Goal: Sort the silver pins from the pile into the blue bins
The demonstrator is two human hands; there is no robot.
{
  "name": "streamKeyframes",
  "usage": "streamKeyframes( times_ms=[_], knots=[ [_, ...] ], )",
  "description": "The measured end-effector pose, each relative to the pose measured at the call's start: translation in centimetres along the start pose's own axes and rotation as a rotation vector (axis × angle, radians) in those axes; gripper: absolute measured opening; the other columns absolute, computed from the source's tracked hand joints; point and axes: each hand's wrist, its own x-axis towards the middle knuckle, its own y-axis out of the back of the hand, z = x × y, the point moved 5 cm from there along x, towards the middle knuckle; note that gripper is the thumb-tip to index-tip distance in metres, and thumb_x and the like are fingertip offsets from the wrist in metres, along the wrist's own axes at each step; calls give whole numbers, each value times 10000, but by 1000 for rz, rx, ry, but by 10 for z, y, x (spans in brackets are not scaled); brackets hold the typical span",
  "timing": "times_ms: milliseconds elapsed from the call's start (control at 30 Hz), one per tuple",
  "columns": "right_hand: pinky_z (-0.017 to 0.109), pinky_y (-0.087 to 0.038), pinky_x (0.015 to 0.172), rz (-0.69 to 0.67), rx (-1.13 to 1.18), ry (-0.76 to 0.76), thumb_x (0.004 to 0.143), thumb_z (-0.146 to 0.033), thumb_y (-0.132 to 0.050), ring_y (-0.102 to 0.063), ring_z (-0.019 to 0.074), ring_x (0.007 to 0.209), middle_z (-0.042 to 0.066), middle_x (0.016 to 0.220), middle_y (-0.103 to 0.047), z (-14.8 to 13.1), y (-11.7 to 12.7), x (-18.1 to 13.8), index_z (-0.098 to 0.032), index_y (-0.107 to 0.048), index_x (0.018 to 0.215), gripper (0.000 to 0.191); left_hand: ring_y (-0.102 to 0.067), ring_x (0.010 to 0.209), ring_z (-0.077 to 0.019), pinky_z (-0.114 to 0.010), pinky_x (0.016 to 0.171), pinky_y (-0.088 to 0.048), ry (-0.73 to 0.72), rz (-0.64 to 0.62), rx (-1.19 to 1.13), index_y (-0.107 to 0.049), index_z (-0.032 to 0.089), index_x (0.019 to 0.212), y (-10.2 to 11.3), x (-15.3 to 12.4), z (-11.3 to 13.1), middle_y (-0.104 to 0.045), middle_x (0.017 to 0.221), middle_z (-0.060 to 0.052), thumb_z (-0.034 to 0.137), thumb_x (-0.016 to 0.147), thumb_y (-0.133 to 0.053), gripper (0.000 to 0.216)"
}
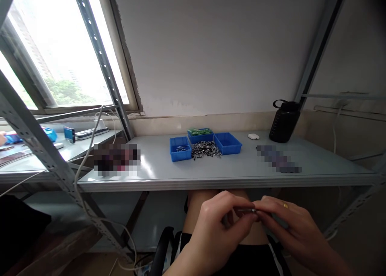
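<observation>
Left hand (224,225) and right hand (294,223) both have fingertips pinched on a slim metal piece (246,209), right over the lap, so I'd guess one slippery grip drops it under the table (157,163). Far side's got a spiky heap of shiny fasteners (206,149) among smooth, boxy blue plastic bins (233,150).

1. A pale grey table (235,169) has a ridged front edge.
2. On it, three blue trays meet mid-table: left tray (182,157), rear tray (200,139), right tray (232,149).
3. Between them spreads a heap of slim metal pieces (206,149).
4. Rightward sit a small white case (253,136) and a black bottle (282,125).
5. Pixelated items lie near the left end (116,160) and right end (278,159).
</observation>
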Motion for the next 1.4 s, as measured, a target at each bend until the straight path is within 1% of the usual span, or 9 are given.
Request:
streamKeyframes(
  times_ms=[100,333,467,667,833,967,1167,1333,1400],
  knots=[
    [184,-484,585,16,0,-2,991,-259,-429,-661,106,636,-33,733,-671,-1,2,-1,-275,-574,1051,158,-625,713,-123,-178,636,-482,48,12,-45,-714,151,900,-1,2,-3,-706,803,-29,116,796,-676,116],
    [178,-473,587,-27,67,-24,984,-233,-438,-638,89,614,-44,734,-656,0,0,-3,-275,-552,1089,161,-613,702,-134,-197,639,-482,-38,-1,-95,-747,145,874,-6,3,-4,-686,778,-45,114,805,-668,111],
    [178,-475,602,-43,86,-11,986,-231,-437,-648,94,655,-31,761,-660,0,-1,-2,-271,-554,1084,157,-597,699,-132,-194,610,-473,-32,-7,-99,-746,148,877,-7,1,-4,-656,787,-48,146,800,-687,97],
    [178,-489,603,-17,22,-1,977,-249,-459,-653,97,646,-32,755,-665,0,1,0,-273,-556,1086,147,-579,663,-114,-197,619,-471,-2,42,-21,-666,155,865,1,0,-3,-678,833,-40,158,832,-613,62],
    [179,-520,610,21,-59,-28,968,-274,-463,-686,114,693,-26,823,-708,1,5,-4,-296,-537,1137,187,-576,591,-104,-169,564,-456,70,2,30,-632,147,802,1,1,-5,-647,669,-10,198,826,-609,61],
    [174,-526,611,45,-67,-31,965,-284,-473,-687,107,667,-32,829,-718,2,6,-6,-298,-544,1126,176,-566,612,-103,-166,577,-448,81,-16,84,-643,152,805,-3,2,-7,-633,682,-5,193,817,-613,53],
    [182,-512,591,52,-57,-40,969,-289,-474,-681,117,684,-28,776,-704,4,9,-3,-293,-555,1096,150,-519,586,-101,-180,553,-406,45,6,186,-628,153,744,1,3,-6,-567,631,13,159,774,-624,31],
    [185,-496,565,-3,3,-12,962,-239,-477,-647,103,609,-42,712,-665,1,4,0,-274,-591,1011,129,-516,590,-106,-190,561,-413,15,4,177,-636,165,767,3,1,-4,-573,646,10,174,797,-614,39],
    [195,-508,576,23,-5,-14,950,-244,-496,-664,120,642,-28,737,-684,1,5,-2,-270,-590,1034,129,-517,589,-108,-194,561,-414,-3,18,184,-623,163,755,3,1,-2,-569,645,9,160,783,-617,29]
  ],
)
